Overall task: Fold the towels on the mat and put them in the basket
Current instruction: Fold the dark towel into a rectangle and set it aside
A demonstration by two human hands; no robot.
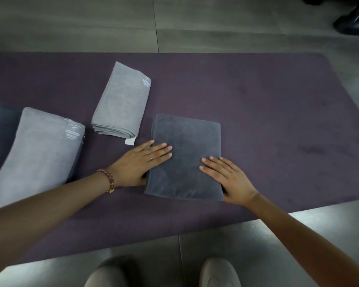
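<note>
— Grip, both hands?
— Left hand and right hand: fingers spread flat, clamped on nothing, pressing the folded dark grey towel between them.
— Beyond the grip?
— Purple mat beneath; two folded light grey towels left of the left hand.

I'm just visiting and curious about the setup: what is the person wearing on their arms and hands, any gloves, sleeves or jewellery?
No gloves and no sleeves in view: both forearms are bare. The left hand has a thin ring on one finger, and its wrist carries a beaded bracelet of pinkish beads with some golden ones. The right hand wears nothing that shows.
</note>
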